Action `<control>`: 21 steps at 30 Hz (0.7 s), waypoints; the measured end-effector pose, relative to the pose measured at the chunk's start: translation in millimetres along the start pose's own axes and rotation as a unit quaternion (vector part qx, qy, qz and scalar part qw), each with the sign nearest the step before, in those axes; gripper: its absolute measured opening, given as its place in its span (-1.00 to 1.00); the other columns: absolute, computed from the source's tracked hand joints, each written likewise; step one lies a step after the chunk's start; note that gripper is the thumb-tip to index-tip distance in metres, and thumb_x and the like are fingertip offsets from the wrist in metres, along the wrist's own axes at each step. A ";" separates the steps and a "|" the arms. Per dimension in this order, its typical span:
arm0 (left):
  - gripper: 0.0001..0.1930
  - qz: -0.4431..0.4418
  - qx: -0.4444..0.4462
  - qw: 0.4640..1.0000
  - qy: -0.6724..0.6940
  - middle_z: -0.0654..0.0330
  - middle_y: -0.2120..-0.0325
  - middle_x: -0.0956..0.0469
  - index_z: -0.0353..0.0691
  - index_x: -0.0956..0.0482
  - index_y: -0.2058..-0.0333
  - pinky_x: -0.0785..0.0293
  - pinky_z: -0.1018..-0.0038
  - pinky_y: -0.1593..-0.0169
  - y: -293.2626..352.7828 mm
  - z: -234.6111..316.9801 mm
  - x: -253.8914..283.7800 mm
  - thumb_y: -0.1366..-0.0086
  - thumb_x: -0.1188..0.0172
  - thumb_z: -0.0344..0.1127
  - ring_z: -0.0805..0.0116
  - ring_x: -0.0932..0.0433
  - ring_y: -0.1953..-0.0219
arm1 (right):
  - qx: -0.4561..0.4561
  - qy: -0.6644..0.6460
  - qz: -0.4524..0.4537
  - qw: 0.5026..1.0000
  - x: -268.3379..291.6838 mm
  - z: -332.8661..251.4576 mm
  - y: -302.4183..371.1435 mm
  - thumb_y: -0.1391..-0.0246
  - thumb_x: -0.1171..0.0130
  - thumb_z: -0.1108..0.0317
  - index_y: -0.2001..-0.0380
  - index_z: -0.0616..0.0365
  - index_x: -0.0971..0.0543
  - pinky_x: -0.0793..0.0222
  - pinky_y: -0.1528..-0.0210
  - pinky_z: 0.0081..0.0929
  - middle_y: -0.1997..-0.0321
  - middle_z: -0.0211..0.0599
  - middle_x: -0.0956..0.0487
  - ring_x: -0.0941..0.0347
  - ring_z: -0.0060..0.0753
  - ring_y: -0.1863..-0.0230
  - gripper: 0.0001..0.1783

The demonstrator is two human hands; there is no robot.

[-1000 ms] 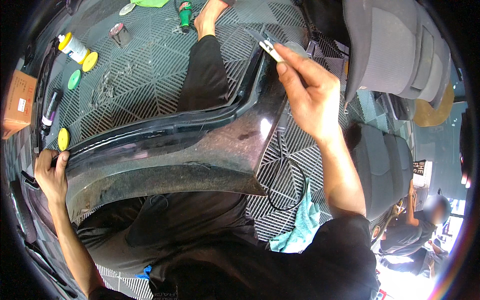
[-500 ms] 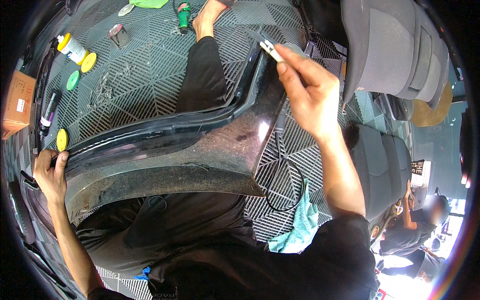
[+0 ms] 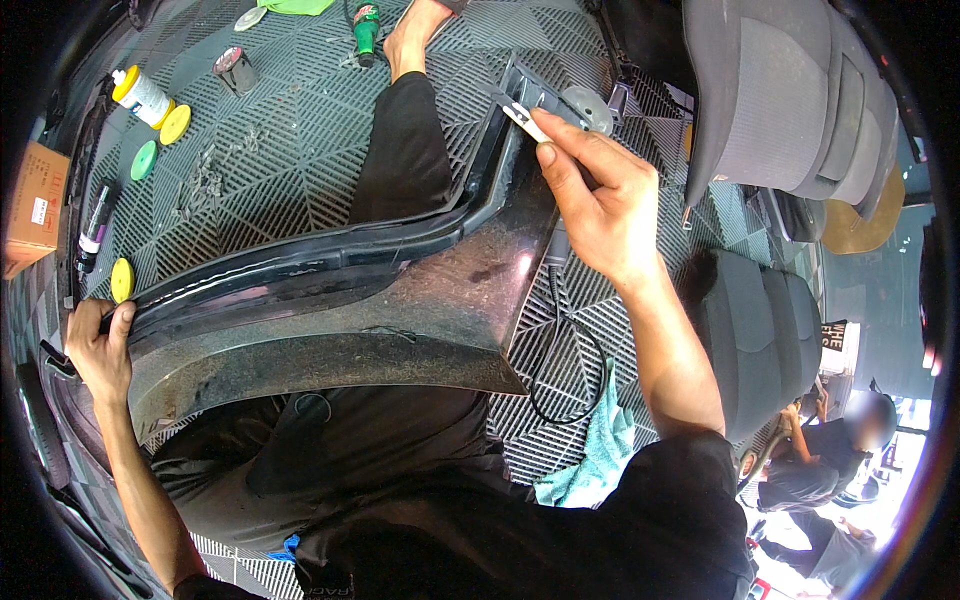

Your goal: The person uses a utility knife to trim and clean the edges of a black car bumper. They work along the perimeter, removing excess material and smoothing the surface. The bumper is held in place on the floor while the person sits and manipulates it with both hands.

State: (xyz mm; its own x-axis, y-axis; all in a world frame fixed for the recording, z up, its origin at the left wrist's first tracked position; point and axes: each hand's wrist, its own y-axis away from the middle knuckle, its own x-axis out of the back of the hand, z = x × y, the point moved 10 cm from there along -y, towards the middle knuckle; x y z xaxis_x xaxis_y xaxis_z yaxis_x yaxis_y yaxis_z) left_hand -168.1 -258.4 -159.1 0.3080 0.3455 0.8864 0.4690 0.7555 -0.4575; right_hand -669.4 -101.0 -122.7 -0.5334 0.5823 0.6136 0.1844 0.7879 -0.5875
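Across the person's lap lies one long dark car bumper (image 3: 330, 310), dusty on its outer face, reaching from the lower left up to the top centre. One left hand (image 3: 98, 345) has its grip closed around the bumper's left end. One right hand (image 3: 595, 200) pinches a small white clip (image 3: 522, 116) against the bumper's upper right corner, fingers closed on it. On the grey grid floor (image 3: 290, 170) sit three round pads, two yellow (image 3: 175, 123) and one green (image 3: 143, 160), one white bottle (image 3: 140, 92) and one green bottle (image 3: 366, 27). One teal cloth (image 3: 600, 450) lies partly under the right forearm. A black cable (image 3: 560, 350) loops beside it, its upper end hidden behind the hand.
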 end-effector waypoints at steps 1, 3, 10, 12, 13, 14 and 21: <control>-0.61 -0.002 0.001 1.000 -0.002 0.09 0.53 -0.43 -0.38 -0.47 0.43 -0.33 0.33 0.24 0.0 -0.3 -0.3 -0.28 -0.36 -0.14 0.17 -0.37 0.41 | 0.000 0.008 -0.006 1.000 -0.4 -1.2 -0.6 -0.11 -0.29 0.51 0.06 0.22 -0.70 -0.52 0.32 -0.47 0.40 -0.13 -0.69 -0.61 -0.34 0.46 -0.71; -0.62 -0.004 0.002 1.000 0.001 0.09 0.53 -0.43 -0.38 -0.47 0.43 -0.33 0.33 0.24 -1.1 0.1 -1.5 -0.28 -0.37 -0.15 0.18 -0.36 0.41 | 0.022 0.011 0.022 0.999 7.1 -0.6 -7.5 -0.12 -0.29 0.49 0.06 0.21 -0.70 -0.52 0.32 -0.46 0.40 -0.13 -0.69 -0.62 -0.33 0.45 -0.72; -0.52 0.022 0.008 1.000 0.016 0.09 0.55 -0.44 -0.37 -0.47 0.49 -0.32 0.28 0.27 -4.4 6.6 4.3 -0.22 -0.40 -0.02 0.12 -0.39 0.44 | 0.015 0.002 0.034 0.999 8.6 2.3 -12.8 -0.12 -0.27 0.49 0.07 0.23 -0.69 -0.54 0.28 -0.45 0.36 -0.09 -0.70 -0.66 -0.25 0.39 -0.72; -0.55 0.015 0.008 1.000 0.012 0.09 0.54 -0.44 -0.38 -0.47 0.47 -0.33 0.30 0.26 -3.5 4.5 2.1 -0.24 -0.39 -0.06 0.14 -0.39 0.43 | 0.010 0.005 0.018 1.000 6.3 1.1 -8.6 -0.12 -0.27 0.50 0.07 0.24 -0.69 -0.55 0.27 -0.44 0.36 -0.08 -0.70 -0.67 -0.24 0.38 -0.72; -0.58 0.006 0.011 1.000 0.004 0.08 0.53 -0.44 -0.38 -0.47 0.45 -0.33 0.31 0.25 -1.6 -0.8 0.1 -0.26 -0.38 -0.10 0.16 -0.39 0.42 | 0.014 0.007 0.002 1.000 3.4 -1.8 -6.4 -0.12 -0.27 0.50 0.07 0.24 -0.69 -0.55 0.26 -0.44 0.36 -0.08 -0.70 -0.67 -0.24 0.37 -0.72; -0.60 -0.002 0.013 1.000 -0.003 0.08 0.52 -0.43 -0.39 -0.46 0.44 -0.34 0.32 0.24 -0.9 -3.7 -1.4 -0.28 -0.37 -0.14 0.17 -0.38 0.41 | 0.019 0.009 -0.013 1.000 0.2 -5.3 -4.3 -0.12 -0.27 0.50 0.07 0.25 -0.69 -0.55 0.25 -0.44 0.36 -0.08 -0.70 -0.68 -0.24 0.36 -0.72; -0.54 0.016 0.018 1.000 0.006 0.09 0.57 -0.43 -0.38 -0.48 0.49 -0.32 0.29 0.28 -5.3 9.0 2.5 -0.21 -0.40 -0.04 0.13 -0.39 0.45 | 0.001 -0.005 -0.023 1.000 -6.9 -3.7 13.5 -0.12 -0.27 0.51 0.06 0.25 -0.68 -0.52 0.36 -0.41 0.42 -0.11 -0.66 -0.59 -0.26 0.49 -0.71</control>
State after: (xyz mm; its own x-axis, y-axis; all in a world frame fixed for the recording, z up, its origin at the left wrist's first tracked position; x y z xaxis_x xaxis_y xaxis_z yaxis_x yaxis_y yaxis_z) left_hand -177.2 -256.6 -153.9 0.3321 0.3638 0.8703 0.4286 0.7637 -0.4828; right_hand -660.1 -93.6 -133.0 -0.5492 0.5440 0.6343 0.1587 0.8132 -0.5600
